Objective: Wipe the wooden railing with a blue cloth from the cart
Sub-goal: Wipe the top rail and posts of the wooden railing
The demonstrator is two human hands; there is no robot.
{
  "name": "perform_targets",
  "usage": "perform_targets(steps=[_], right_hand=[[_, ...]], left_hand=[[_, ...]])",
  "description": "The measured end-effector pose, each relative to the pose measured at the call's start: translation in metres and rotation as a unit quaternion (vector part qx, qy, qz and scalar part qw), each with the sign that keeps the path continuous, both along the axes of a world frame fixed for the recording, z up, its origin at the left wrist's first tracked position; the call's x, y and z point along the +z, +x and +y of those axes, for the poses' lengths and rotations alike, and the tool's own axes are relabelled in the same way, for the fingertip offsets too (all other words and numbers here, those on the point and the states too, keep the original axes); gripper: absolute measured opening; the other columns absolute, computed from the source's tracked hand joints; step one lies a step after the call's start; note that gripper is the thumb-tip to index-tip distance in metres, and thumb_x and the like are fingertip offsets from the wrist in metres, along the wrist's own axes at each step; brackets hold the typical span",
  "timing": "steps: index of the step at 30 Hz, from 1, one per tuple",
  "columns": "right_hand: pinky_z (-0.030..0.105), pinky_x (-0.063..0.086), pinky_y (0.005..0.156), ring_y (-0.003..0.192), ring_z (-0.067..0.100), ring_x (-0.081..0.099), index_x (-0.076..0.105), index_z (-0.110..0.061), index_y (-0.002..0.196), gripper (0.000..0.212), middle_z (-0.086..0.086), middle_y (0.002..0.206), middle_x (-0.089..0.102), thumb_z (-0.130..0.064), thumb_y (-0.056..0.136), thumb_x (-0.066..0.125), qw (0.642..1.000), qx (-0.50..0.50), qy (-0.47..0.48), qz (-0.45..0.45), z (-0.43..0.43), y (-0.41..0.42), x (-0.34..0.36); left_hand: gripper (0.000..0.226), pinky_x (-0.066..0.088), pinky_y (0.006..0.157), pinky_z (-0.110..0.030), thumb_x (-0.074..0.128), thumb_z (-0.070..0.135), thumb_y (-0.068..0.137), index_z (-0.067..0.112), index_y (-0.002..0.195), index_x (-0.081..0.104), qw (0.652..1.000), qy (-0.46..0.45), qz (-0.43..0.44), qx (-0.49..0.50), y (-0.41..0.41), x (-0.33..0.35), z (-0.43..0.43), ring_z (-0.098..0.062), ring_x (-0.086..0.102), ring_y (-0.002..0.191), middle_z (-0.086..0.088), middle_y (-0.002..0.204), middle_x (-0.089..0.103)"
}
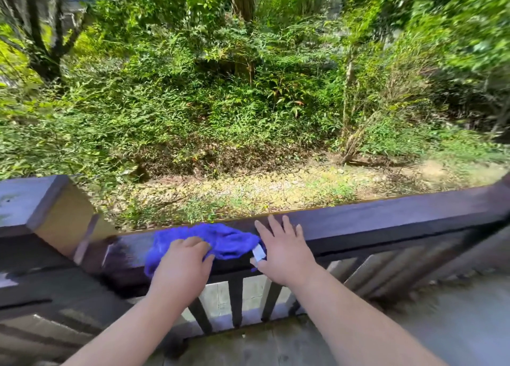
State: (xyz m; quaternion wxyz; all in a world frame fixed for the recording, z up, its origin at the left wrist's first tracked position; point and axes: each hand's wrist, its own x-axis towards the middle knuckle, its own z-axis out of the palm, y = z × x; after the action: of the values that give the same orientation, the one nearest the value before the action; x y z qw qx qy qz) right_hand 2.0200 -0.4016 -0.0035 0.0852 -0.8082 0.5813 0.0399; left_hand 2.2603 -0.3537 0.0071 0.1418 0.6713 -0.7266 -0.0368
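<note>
A dark brown wooden railing (386, 216) runs across the lower half of the view. A crumpled blue cloth (226, 238) with a small white label lies on its top. My left hand (182, 260) presses down on the cloth's left part with the fingers curled into the fabric. My right hand (284, 249) rests flat on the rail just right of the cloth, fingers spread, its thumb side touching the cloth's edge by the label.
A thick square post (52, 208) ends the rail at the left. Dark balusters (236, 299) stand below the rail over a grey floor (455, 324). Beyond the railing lie a dirt strip and dense green bushes (220, 103). No cart is in view.
</note>
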Motion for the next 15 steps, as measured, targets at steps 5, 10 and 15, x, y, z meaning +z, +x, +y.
perform_targets(steps=[5,10,15], right_hand=[[0.067,-0.002,0.120,0.155,0.040,-0.008,-0.007,-0.034,0.161,0.107,0.007,0.172,-0.006,-0.078,0.083,0.052,1.000,0.009,-0.026,0.012,-0.015,-0.045,0.000],[0.067,-0.007,0.120,0.155,0.037,-0.014,-0.011,-0.034,0.160,0.117,0.005,0.172,-0.010,-0.078,0.077,0.057,1.000,0.015,-0.014,0.014,-0.038,-0.098,-0.001],[0.068,-0.011,0.118,0.154,0.037,-0.019,-0.014,-0.035,0.160,0.121,0.004,0.171,-0.015,-0.081,0.075,0.058,0.999,0.027,-0.013,0.020,-0.057,-0.149,-0.008]], left_hand=[[0.013,0.048,0.077,-0.033,0.062,0.030,0.090,0.023,0.083,0.070,0.998,-0.012,0.051,-0.039,-0.060,0.002,-0.016,-0.021,0.059,0.092,0.009,0.091,0.066],[0.023,0.045,0.070,-0.034,0.052,0.038,0.091,0.023,0.075,0.059,0.997,0.029,0.053,-0.048,-0.122,0.009,-0.041,-0.015,0.053,0.087,0.010,0.081,0.053],[0.021,0.036,0.065,-0.029,0.054,0.038,0.089,0.024,0.073,0.055,0.997,0.035,0.034,-0.064,-0.183,0.013,-0.060,-0.016,0.052,0.088,0.010,0.084,0.052]])
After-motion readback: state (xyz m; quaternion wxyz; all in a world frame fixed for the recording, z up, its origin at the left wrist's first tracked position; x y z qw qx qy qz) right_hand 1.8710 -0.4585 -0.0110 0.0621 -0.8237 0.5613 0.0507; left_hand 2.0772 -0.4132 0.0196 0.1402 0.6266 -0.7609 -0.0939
